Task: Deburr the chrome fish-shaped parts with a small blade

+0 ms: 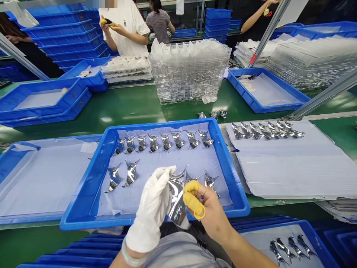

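Over a blue tray [242,197], a white-gloved left hand [150,210] and a bare right hand [212,214] with yellow finger covers [192,193] pinch one shiny metal piece [175,197] together. More shiny pieces [131,173] lie in rows in the tray.

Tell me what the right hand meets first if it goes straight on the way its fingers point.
The mirror-finished curved metal piece. The right hand looks already in contact, its yellow finger cots at the piece's edge, though depth is hard to judge. The white-gloved left hand holds the same piece.
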Demonstrator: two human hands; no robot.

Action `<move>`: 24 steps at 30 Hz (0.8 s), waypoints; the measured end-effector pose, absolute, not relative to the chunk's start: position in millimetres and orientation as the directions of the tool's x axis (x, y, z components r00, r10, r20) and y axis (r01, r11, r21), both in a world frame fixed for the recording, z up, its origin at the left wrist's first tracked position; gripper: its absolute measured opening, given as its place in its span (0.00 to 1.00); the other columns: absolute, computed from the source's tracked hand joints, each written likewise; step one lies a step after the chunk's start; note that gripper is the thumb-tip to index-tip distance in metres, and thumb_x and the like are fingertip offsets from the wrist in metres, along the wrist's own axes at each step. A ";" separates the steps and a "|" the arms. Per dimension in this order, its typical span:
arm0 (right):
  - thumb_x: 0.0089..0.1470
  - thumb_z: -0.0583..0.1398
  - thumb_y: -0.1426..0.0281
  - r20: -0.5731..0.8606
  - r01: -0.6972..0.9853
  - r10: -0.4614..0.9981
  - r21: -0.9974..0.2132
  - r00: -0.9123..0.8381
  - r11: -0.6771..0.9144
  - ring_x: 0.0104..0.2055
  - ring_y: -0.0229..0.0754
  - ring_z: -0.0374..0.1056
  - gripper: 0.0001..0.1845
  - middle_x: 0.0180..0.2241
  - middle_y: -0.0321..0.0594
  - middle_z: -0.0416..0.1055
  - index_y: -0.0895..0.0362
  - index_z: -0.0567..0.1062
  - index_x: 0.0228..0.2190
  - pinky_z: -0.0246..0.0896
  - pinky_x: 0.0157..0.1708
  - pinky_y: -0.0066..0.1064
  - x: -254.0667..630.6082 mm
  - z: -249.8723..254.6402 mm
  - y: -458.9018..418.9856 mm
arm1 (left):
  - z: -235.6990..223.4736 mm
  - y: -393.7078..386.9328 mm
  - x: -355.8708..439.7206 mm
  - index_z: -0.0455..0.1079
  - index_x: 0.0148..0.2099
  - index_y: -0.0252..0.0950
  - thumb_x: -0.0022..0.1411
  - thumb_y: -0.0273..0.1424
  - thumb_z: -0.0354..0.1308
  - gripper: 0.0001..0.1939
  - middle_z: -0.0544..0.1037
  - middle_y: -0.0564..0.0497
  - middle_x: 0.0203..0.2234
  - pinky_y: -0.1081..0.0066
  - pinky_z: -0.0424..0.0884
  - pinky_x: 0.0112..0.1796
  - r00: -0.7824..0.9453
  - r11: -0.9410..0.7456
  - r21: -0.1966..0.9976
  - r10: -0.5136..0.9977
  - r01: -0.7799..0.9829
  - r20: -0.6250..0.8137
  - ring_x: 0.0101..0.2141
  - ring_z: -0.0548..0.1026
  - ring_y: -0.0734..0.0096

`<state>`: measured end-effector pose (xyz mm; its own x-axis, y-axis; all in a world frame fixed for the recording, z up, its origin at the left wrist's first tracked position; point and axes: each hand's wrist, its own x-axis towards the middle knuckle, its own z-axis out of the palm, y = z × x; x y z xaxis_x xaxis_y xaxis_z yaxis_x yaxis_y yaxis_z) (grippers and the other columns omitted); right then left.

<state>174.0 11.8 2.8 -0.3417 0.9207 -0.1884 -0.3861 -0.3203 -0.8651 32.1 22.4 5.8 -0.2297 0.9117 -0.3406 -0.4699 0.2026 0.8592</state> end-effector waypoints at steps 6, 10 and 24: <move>0.60 0.66 0.59 -0.102 -0.303 0.938 -0.930 -0.332 -0.208 0.24 0.34 0.44 0.19 0.22 0.28 0.55 0.55 0.69 0.24 0.44 0.24 0.29 180.6 2.8 11.8 | 12.7 16.5 17.6 0.82 0.41 0.43 0.58 0.38 0.74 0.10 0.85 0.54 0.38 0.72 0.78 0.43 -0.314 0.037 0.975 0.943 -0.220 -0.107 0.38 0.82 0.69; 0.63 0.62 0.60 -0.007 -0.187 0.953 -0.980 -0.303 -0.067 0.26 0.37 0.47 0.18 0.23 0.31 0.56 0.54 0.70 0.24 0.46 0.27 0.31 183.2 -3.5 14.5 | 13.4 6.7 13.8 0.82 0.41 0.48 0.61 0.33 0.71 0.05 0.85 0.56 0.39 0.62 0.70 0.59 -0.307 -0.198 0.980 0.933 -0.005 0.187 0.50 0.79 0.63; 0.58 0.55 0.83 0.563 0.275 0.786 -0.737 -0.255 0.618 0.36 0.45 0.79 0.20 0.39 0.44 0.83 0.52 0.81 0.43 0.70 0.34 0.33 191.8 -17.4 7.7 | 32.1 2.5 32.6 0.82 0.49 0.57 0.68 0.33 0.65 0.12 0.84 0.59 0.32 0.53 0.63 0.65 -0.324 -0.302 0.931 0.877 0.207 0.356 0.39 0.81 0.66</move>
<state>191.8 7.7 -17.4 -0.2552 0.7858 0.5633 0.2746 0.6175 -0.7371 32.6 2.5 32.1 -0.3236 0.8765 0.3564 0.2070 -0.3019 0.9306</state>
